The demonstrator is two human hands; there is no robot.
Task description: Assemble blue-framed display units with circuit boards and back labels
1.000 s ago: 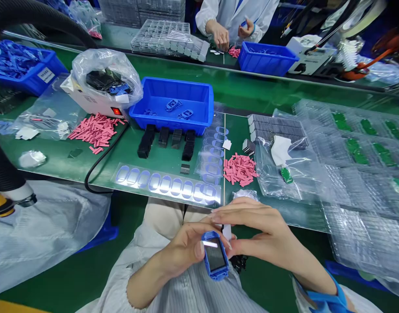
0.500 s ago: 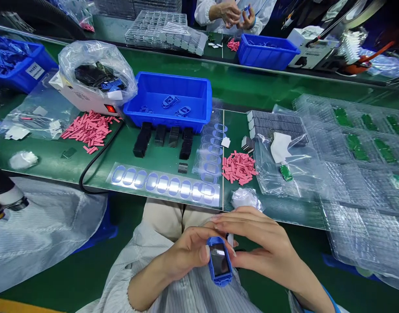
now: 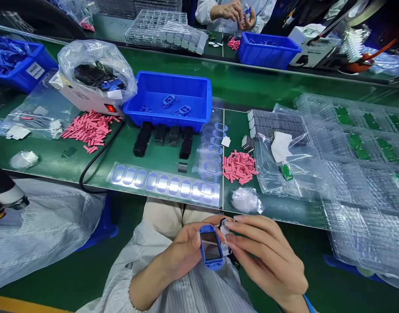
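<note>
At the left side of the bench (image 3: 49, 167), a heap of pink strips (image 3: 88, 130) lies near a black cable (image 3: 100, 161); to its right stand dark stacks (image 3: 160, 135), just in front of an open blue bin (image 3: 173, 82) which has a few blue parts inside; nearer to the person is a clear sheet (image 3: 163, 186) with oval pieces; below the bench edge, above the lap, the left hand (image 3: 183, 252) has its grip closed on a blue frame (image 3: 211, 247) with a dark screen, upright and slightly tilted; just beside the frame is a white piece (image 3: 224, 228) with a black edge, and the right hand (image 3: 267, 256) has its fingertips together on this piece; on the bench beyond that hand lies crumpled clear plastic (image 3: 246, 201); at far right are the clear trays (image 3: 359, 178), some with green parts.
</note>
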